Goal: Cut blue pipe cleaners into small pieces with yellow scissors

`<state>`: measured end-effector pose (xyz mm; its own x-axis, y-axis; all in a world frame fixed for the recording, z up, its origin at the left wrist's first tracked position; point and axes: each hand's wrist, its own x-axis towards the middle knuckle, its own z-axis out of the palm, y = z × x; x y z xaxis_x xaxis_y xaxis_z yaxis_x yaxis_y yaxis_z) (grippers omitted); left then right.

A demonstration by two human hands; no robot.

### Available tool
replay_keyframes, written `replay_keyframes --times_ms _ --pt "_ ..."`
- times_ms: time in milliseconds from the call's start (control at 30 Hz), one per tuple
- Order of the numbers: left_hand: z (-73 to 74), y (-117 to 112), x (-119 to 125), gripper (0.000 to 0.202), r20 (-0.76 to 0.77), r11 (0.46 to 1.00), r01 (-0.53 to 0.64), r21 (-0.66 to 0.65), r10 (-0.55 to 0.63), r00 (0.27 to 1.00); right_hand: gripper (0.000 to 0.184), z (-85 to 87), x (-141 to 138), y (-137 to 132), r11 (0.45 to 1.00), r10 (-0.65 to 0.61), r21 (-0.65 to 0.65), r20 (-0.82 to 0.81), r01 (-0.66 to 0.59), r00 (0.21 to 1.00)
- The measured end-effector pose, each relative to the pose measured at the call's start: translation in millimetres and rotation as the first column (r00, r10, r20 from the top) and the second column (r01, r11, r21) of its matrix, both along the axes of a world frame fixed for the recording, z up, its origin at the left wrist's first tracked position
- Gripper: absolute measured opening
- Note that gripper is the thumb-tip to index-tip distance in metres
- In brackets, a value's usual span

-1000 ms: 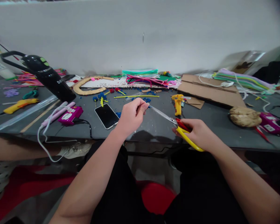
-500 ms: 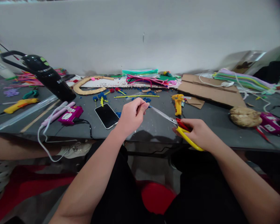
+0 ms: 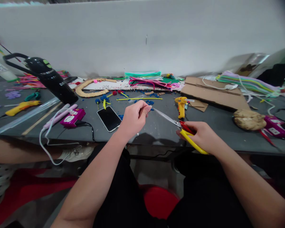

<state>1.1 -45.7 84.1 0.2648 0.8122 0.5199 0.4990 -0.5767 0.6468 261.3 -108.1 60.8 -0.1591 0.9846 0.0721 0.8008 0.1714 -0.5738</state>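
1. Over the near edge of the tabletop (image 3: 156,128), the two hands work close together but do not touch.
2. The right hand (image 3: 204,137) is clamped around the yellow and red handles of a pair of scissors (image 3: 168,118). It rests low by the edge, which seems to steady the tool.
3. The scissors lie nearly flat just above the surface, their blades slanting up and left so the tips end right at the left fingertips. The blades show as one thin line, so they look closed or nearly so.
4. The left hand (image 3: 133,118) is curled with thumb and forefinger pressed together in a pinch turned toward the blade tips. What it pinches is too small to make out.
5. A smartphone (image 3: 109,118) lies face up just left of the left hand, out of the way of the blades.
6. A yellow glue gun (image 3: 181,106) stands upright beyond the scissors, and a purple glue gun (image 3: 72,117) lies farther left with its cord trailing off the edge.
7. Blue scraps (image 3: 103,98), pink pipe cleaners (image 3: 152,82) and cardboard sheets (image 3: 213,93) sit pushed toward the back wall.
8. Another person's forearm (image 3: 19,150) lies below the left edge, well apart.
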Motion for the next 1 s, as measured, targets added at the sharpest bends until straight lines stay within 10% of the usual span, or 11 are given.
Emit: replay_keyframes --times_ms 1000 --pt "-0.8 -0.6 0.5 0.028 -0.001 1.000 -0.005 -0.001 0.005 1.000 0.034 3.7 -1.5 -2.5 1.000 -0.012 -0.022 -0.047 0.011 0.999"
